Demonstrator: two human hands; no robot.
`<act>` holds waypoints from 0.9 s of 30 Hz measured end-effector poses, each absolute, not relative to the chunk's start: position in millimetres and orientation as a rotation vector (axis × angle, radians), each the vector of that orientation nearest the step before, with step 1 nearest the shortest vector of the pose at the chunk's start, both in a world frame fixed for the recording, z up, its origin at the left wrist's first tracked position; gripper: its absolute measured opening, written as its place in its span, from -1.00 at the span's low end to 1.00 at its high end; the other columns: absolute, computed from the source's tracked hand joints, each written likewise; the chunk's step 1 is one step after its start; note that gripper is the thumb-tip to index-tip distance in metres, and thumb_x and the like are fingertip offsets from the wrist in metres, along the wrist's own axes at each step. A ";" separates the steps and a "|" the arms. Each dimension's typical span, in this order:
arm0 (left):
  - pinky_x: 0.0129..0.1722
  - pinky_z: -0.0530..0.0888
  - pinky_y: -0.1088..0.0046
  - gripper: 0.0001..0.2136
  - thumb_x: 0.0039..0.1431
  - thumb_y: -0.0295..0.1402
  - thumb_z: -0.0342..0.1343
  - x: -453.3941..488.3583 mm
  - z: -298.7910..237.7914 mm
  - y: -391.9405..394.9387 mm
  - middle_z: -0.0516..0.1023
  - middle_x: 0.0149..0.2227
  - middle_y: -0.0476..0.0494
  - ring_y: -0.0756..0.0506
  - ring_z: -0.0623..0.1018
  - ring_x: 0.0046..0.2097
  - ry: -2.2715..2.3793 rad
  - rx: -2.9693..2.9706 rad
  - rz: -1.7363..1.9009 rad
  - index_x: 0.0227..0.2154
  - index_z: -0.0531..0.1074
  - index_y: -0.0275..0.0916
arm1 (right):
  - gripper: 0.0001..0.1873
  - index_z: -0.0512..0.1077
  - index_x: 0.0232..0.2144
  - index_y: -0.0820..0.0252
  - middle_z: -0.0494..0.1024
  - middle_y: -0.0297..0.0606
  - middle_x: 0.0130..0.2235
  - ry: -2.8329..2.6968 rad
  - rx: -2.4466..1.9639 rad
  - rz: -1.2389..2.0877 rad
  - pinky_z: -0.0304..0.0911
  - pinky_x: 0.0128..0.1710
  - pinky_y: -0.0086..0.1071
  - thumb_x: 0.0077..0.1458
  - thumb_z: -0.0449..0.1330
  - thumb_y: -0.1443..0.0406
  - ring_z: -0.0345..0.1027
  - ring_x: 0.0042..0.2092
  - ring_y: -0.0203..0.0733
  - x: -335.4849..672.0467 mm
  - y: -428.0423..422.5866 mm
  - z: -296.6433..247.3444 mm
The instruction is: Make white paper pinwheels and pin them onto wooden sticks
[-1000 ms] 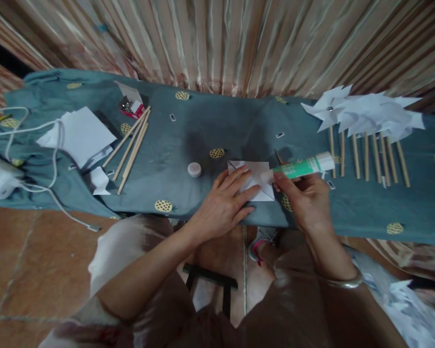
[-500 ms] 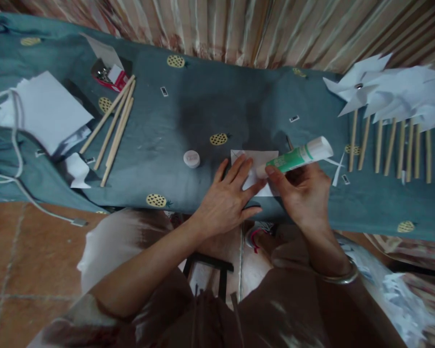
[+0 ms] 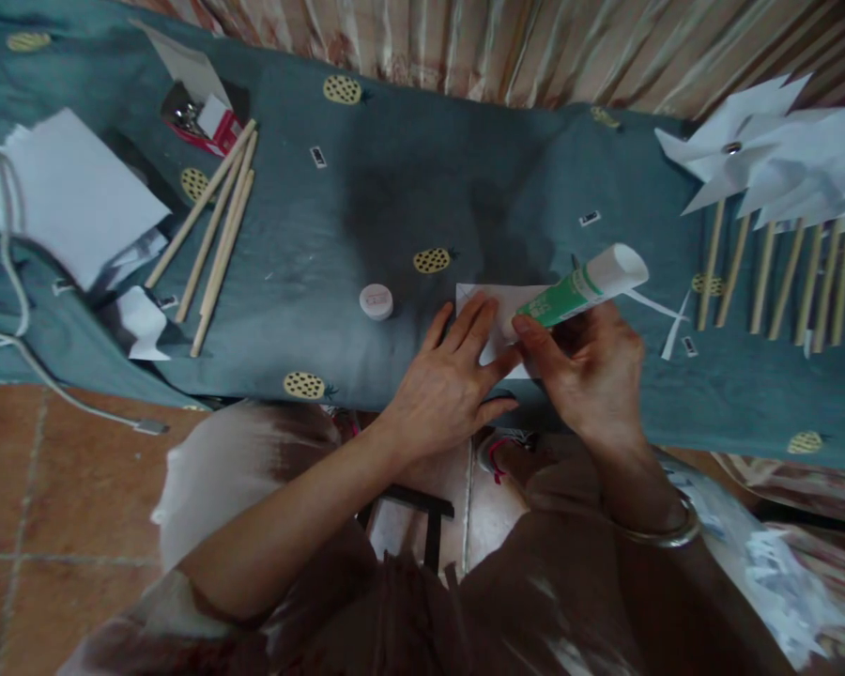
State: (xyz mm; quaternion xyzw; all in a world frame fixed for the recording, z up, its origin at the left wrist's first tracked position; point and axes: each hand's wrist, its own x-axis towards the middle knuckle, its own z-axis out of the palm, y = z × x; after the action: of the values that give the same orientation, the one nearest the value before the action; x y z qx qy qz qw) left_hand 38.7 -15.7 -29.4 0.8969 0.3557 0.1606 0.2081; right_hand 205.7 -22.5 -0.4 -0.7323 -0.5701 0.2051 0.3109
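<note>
My left hand (image 3: 447,380) lies flat with fingers stretched out, pressing a small white paper (image 3: 503,302) against the cloth near the table's front edge. A green and white glue stick (image 3: 567,293) is gripped in my right hand (image 3: 591,376). It slants, with its lower end down at the paper beside my left fingertips; the contact itself is hidden by my fingers. To the left of the paper sits a round white cap (image 3: 376,301). Thin paper strips (image 3: 674,324) lie just right of my right hand. A dark pointed tip pokes out behind the glue stick, its kind unclear.
At right, several white paper pinwheels (image 3: 739,141) on wooden sticks lie in a row. Several loose wooden sticks (image 3: 215,249), a red box (image 3: 211,131) of metal pieces, a stack of white paper (image 3: 84,207) and a white cable (image 3: 21,282) are at left.
The glue stick's lower end has shifted slightly to the right over the paper. My left hand stays pressed on the sheet. The whole view has shifted a little.
</note>
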 end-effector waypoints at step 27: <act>0.32 0.03 -0.22 -0.58 0.21 -0.08 0.16 37.5 -33.2 -15.4 0.06 0.40 -0.31 -0.43 0.04 0.41 0.965 2.492 0.492 0.06 0.46 -0.16 | -0.70 0.45 -0.34 0.11 0.55 -0.31 -0.45 -1.498 -1.870 0.735 0.32 -0.37 -0.28 0.02 0.32 0.04 0.44 -0.40 -0.17 206.8 -31.4 1.6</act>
State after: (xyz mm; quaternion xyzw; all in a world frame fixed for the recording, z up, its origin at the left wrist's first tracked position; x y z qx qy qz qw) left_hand 37.5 -15.4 -33.2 0.8966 0.3470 0.1769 0.2105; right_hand 206.8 -31.4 1.6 -0.7089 -0.5677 0.2788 0.3123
